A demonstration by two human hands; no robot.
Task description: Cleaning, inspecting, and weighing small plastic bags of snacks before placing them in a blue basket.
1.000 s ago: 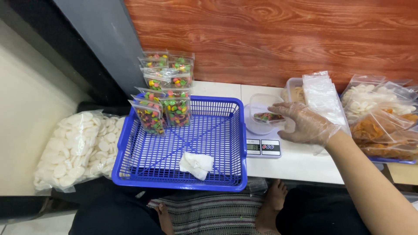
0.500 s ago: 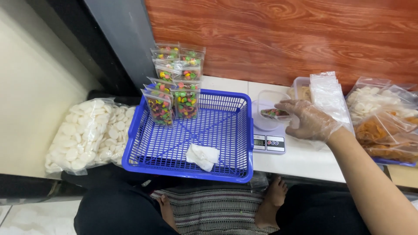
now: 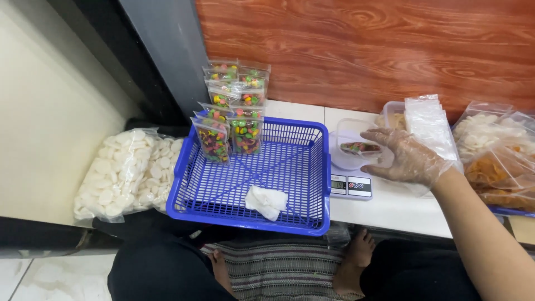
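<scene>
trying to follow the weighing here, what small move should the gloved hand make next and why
Probably lift the right hand clear of the clear tub on the small scale. Its gloved fingertips sit at the tub's rim, over the few coloured candies inside, and any touch would likely skew the reading.

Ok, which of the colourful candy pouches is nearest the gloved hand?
The pouch lying flat in the clear tub on the scale, right at the gloved right hand. The other pouches stand upright at the blue basket's far-left corner.

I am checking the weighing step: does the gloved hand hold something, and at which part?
The gloved right hand touches the small packet of coloured sweets on the scale, fingertips at its right end; a firm grip cannot be told.
</scene>
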